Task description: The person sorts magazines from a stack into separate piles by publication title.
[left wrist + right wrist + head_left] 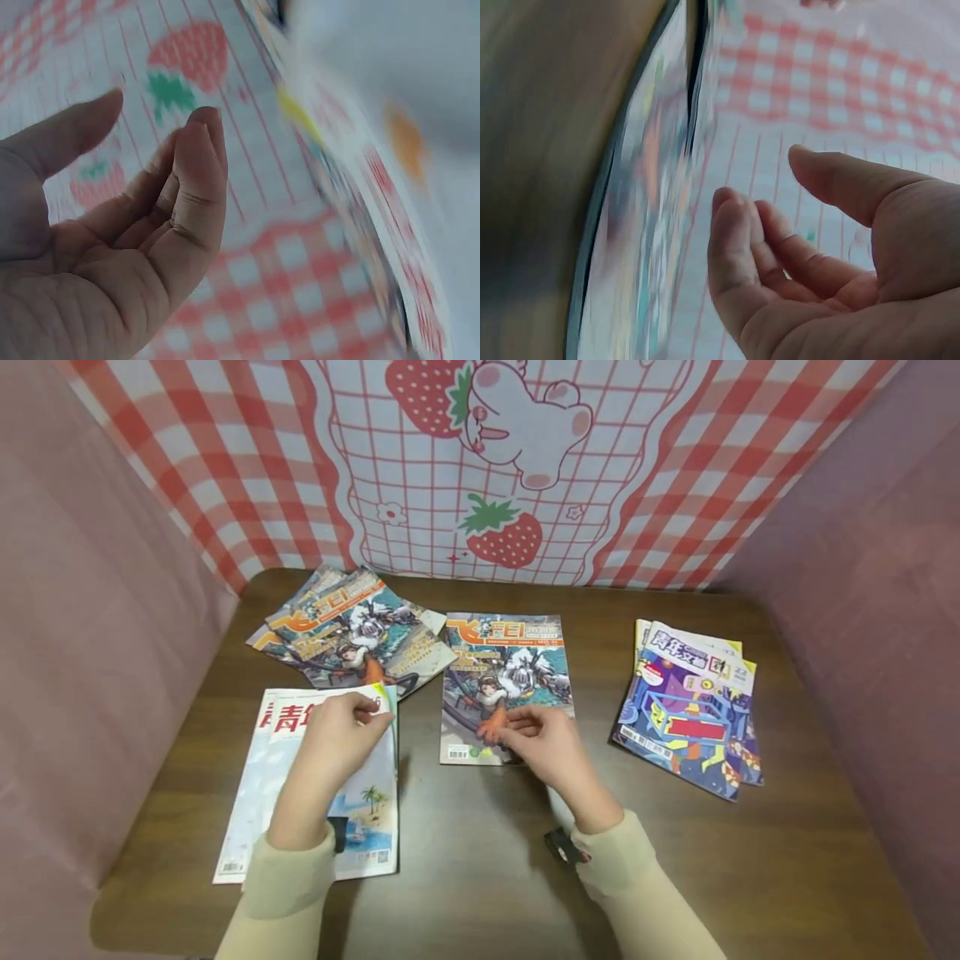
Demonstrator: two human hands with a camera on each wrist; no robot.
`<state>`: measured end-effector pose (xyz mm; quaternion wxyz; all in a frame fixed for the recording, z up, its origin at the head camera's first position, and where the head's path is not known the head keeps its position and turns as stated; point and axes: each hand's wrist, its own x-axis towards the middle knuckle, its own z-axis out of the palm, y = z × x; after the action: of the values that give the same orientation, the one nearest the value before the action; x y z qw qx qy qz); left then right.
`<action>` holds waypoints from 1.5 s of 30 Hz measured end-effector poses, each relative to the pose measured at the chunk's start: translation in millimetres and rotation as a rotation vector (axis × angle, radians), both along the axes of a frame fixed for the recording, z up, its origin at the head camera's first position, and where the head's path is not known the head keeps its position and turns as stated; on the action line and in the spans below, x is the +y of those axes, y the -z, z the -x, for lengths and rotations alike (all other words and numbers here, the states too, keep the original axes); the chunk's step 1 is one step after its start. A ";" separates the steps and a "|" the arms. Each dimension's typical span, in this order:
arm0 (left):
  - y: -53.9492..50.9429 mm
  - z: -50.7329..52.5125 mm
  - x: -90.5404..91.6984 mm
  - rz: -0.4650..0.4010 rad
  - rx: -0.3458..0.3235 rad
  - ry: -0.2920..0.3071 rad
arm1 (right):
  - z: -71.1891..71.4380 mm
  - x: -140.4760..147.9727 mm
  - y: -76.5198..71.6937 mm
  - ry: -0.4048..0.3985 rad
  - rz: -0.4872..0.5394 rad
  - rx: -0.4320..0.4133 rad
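A FEI magazine (pixel 502 681) with a comic-style cover lies flat in the middle of the table. Over its lower right part hovers my right hand (pixel 551 747), thumb and fingers apart in the right wrist view with nothing between them. My left hand (pixel 341 735) is above a small stack of white magazines (pixel 251 802) with red lettering and a beach picture. In the left wrist view its fingers (pixel 199 180) are loosely bent, the thumb stands off, and it holds nothing. The stack's top cover is partly hidden by the left hand and forearm.
Several more FEI magazines (pixel 360 627) lie fanned at the back left, reaching near the middle one. A small pile of purple-and-blue magazines (pixel 682 710) sits at the right. Behind the wooden table (pixel 480 877) hangs a red checked strawberry cloth (pixel 480 468).
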<state>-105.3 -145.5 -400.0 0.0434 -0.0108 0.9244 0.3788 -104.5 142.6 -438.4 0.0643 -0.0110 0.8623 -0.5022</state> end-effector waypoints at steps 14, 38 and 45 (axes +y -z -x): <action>29.6 44.1 84.9 0.124 -0.138 0.145 | 16.9 76.1 3.9 0.161 -0.296 -0.080; 38.9 62.5 97.4 -0.022 -0.281 0.094 | 20.3 85.1 13.2 0.140 -0.329 -0.132; 36.2 57.2 97.3 -0.120 -0.122 0.086 | 20.4 84.9 14.2 0.144 -0.318 -0.137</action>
<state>-162.5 -48.2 -436.3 0.1163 0.0087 0.8954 0.4297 -124.9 227.4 -452.6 0.0876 0.0950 0.9230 -0.3625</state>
